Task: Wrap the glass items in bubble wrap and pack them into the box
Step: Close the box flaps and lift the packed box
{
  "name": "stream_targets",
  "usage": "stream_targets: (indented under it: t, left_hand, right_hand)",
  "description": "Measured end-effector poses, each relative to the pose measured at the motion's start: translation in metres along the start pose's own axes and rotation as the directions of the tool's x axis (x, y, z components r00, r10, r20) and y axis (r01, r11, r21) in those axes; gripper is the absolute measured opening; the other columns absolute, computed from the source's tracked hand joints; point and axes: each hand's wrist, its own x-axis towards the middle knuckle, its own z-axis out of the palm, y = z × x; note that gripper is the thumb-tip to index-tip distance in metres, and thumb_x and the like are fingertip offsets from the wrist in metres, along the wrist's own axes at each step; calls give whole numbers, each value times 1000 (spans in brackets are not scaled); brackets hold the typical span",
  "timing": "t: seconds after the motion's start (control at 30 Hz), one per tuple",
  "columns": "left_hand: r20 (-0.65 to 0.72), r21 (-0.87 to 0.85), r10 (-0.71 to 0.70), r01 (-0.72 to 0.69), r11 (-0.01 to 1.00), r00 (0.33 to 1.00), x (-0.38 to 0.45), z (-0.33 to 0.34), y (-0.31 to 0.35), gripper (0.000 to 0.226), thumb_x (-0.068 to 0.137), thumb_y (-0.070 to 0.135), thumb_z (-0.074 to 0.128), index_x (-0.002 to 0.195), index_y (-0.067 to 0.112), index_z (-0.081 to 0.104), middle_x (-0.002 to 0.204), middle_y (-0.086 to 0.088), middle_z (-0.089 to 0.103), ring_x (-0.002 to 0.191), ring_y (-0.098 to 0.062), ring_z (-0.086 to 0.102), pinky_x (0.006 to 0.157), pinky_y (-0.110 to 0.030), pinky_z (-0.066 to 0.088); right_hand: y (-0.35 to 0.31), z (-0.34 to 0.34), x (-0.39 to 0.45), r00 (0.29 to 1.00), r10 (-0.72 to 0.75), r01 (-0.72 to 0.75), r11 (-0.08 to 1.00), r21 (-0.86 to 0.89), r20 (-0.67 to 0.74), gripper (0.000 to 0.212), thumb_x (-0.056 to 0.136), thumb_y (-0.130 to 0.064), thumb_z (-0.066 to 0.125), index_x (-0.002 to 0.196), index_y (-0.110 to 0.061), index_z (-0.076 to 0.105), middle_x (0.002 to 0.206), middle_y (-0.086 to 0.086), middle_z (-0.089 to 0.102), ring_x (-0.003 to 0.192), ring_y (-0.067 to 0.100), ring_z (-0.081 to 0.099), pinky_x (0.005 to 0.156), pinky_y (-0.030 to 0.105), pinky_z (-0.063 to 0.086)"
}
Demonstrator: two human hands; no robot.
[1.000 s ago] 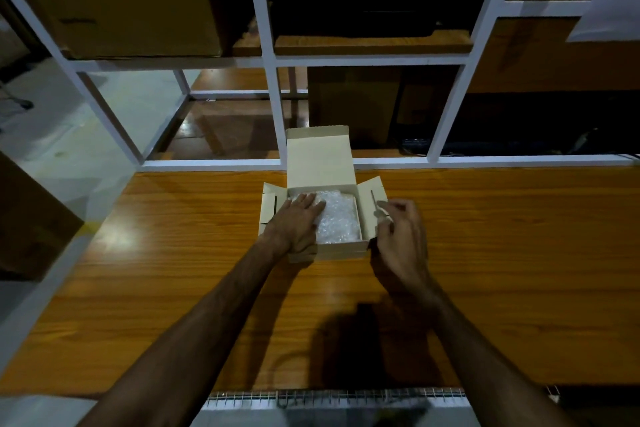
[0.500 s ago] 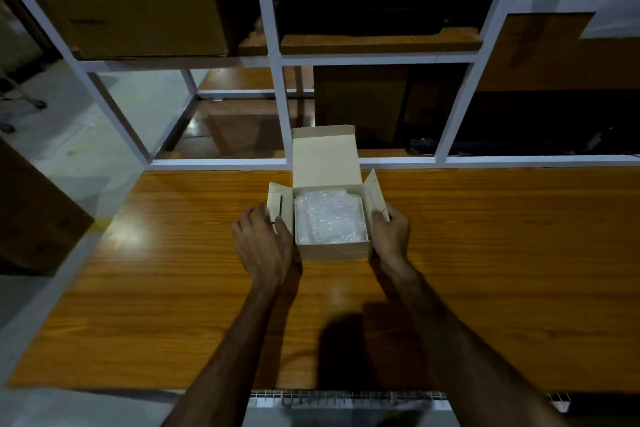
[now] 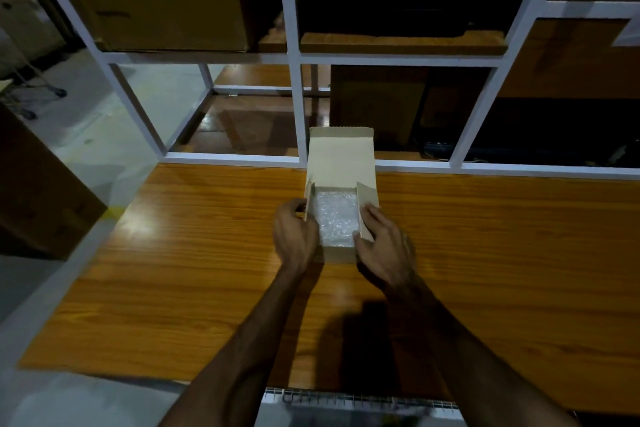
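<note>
**Side flaps going in, lid yet to come down**

The clear bubble-wrap bundle (image 3: 335,218) lies inside the small tan cardboard box (image 3: 337,255), which sits at the centre of the frame on the orange wood-grain table (image 3: 485,253); any glass within the wrap cannot be made out. The box's tall rear lid flap (image 3: 341,158) stands upright. The left hand (image 3: 294,236) curls its grip round the left side flap (image 3: 308,199), holding it near upright. The right hand (image 3: 386,250) rests straight fingers (image 3: 370,215) on the right side flap (image 3: 366,210), which tilts inward over the bundle. Packing looks finished and closing is the step in hand. Next, both side flaps probably need pressing down flat, then the lid folding forward and tucking in. Behind, a white metal shelf frame (image 3: 298,97) fills the upper frame.
</note>
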Motion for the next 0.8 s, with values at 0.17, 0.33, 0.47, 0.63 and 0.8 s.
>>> stream_targets:
  t: [0.17,0.33,0.47,0.63,0.8]
  left_hand:
    - [153,322,134,-177,930,979,-13,14,-5,41,99,44,58,125,16,74,124,-5,66,118,-22,55,96,-46,52]
    - [241,401,202,-287,870,949,-3,14,-21,26,105,32,56,121,24,76,122,-6,64,118,-25,50,97,-48,44]
    - [287,376,155,-260,889,945,17,11,-23,18,97,37,71,110,28,80,114,6,74,112,-19,61,100,-46,47]
    - [339,365,126,-254,896,932,33,10,-20,12,87,40,82,93,30,79,94,15,78,91,-6,69,91,-44,55]
    - [392,384,-1,-163,909,920,47,12,-3,65,72,34,95,128,31,61,123,1,67,117,-23,62,96,-53,55]
  right_hand:
    - [12,1,0,989,-83,91,994,-67,121,83,97,-76,40,165,-30,28,173,-12,17,160,14,8,127,47,21]
    - [20,5,7,996,-70,63,990,126,54,49,110,-49,42,152,-27,54,165,-7,39,156,19,23,125,53,27]
    - [18,12,23,994,34,-3,956,294,-99,24,101,-19,65,122,-22,76,137,-5,65,133,18,45,108,50,46]
    - [25,6,52,998,54,-46,945,323,-13,15,89,-18,81,103,-25,79,115,-8,69,118,21,58,94,30,52]
    - [19,-16,85,964,180,-230,933,276,195,87,80,-26,90,154,-28,46,148,9,44,139,31,43,111,53,46]
